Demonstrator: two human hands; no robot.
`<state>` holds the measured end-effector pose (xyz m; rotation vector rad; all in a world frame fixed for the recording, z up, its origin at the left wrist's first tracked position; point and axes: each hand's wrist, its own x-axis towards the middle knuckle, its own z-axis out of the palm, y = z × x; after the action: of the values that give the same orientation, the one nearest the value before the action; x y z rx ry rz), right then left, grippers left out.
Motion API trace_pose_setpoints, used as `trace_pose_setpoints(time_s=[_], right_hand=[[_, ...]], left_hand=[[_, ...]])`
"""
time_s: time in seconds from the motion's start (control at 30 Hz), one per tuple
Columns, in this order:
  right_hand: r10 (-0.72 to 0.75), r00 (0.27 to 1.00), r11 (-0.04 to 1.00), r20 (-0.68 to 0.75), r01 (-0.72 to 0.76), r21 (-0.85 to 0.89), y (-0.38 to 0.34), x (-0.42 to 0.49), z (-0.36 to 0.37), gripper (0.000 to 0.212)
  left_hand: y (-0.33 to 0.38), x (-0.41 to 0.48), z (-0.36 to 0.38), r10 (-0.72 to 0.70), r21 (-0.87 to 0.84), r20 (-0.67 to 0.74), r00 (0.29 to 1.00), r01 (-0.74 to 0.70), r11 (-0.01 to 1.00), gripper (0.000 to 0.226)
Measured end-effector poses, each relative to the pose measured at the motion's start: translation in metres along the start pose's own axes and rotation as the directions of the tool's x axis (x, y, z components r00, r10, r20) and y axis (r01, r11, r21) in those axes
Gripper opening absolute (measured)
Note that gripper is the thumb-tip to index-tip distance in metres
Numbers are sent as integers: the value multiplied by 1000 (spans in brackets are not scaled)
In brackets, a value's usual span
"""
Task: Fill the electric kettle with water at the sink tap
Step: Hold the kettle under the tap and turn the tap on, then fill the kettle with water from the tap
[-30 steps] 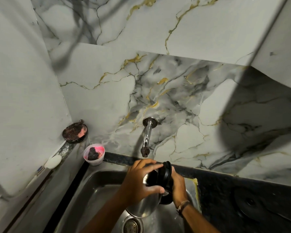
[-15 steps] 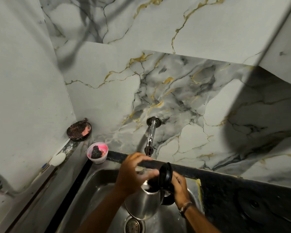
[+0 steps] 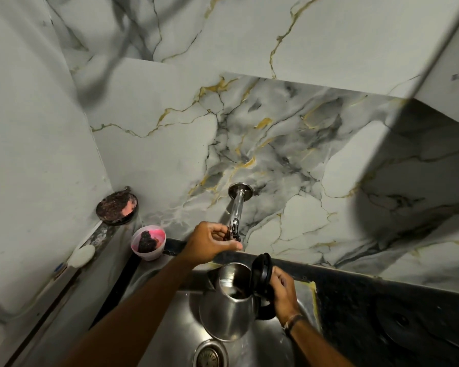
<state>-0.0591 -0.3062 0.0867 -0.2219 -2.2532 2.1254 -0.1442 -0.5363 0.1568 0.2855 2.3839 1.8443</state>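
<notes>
Ahead, the marble wall (image 3: 289, 144) fills most of my view, grey veined with gold; no writing shows on it or on anything else. Below it the steel sink (image 3: 170, 319) takes up the near middle, its drain (image 3: 210, 354) at the near edge, and a dark counter (image 3: 382, 308) runs off to the right. A grey ledge (image 3: 72, 287) runs along the left of the sink.

My left hand (image 3: 210, 242) reaches to the far side of the sink, its fingers closed around the end of the tap (image 3: 236, 210), which comes out of the wall and bends down. My right hand (image 3: 282, 295) is nearer and to the right, wrapped around the black handle of the kettle (image 3: 228, 311), a band on that wrist. The kettle hangs over the sink just below and near the tap, tilted a little, mouth up. Its black lid (image 3: 261, 270) stands open on the right side, against my right fingers. I cannot tell whether water is running.

On the far left corner sits a round dish (image 3: 116, 207) with dark and pink residue. Beside it, nearer the sink, a small cup (image 3: 148, 242) holds pink paste and a dark scrubber. A white bar (image 3: 82, 256) lies on the ledge, near left.
</notes>
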Motion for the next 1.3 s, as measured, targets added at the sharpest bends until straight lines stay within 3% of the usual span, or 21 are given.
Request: trace_pose_setpoints(time_s=[0.1, 0.23, 0.37, 0.53, 0.67, 0.77, 0.93, 1.3], right_hand=[[-1, 1000, 1000, -4, 1, -23, 2, 9, 4, 60], [-5, 1000, 998, 5, 5, -59, 3, 20, 10, 58], [-3, 1000, 997, 10, 4, -81, 6, 30, 13, 54], [7, 1000, 991, 12, -5, -136, 11, 37, 14, 44], [8, 1000, 992, 17, -6, -126, 12, 38, 15, 48], [0, 1000, 995, 18, 2, -100, 11, 37, 15, 51], [-20, 1000, 994, 17, 22, -108, 9, 35, 15, 36], [-28, 1000, 991, 4, 28, -128, 6, 30, 15, 33]], left_hand=[[-3, 4, -7, 9, -11, 98, 995, -8, 1000, 13], [-4, 15, -18, -12, -24, 250, 968, 18, 1000, 19], [-1, 30, -30, -108, -78, 438, 893, 158, 984, 34], [-3, 47, -36, -135, -73, 580, 804, 216, 974, 44], [-6, 50, -36, -120, -104, 608, 785, 229, 968, 43], [-8, 47, -35, -97, -143, 579, 809, 218, 965, 42], [-8, 43, -35, -67, -152, 539, 840, 175, 973, 41], [-10, 41, -34, -90, -164, 534, 840, 208, 964, 40]])
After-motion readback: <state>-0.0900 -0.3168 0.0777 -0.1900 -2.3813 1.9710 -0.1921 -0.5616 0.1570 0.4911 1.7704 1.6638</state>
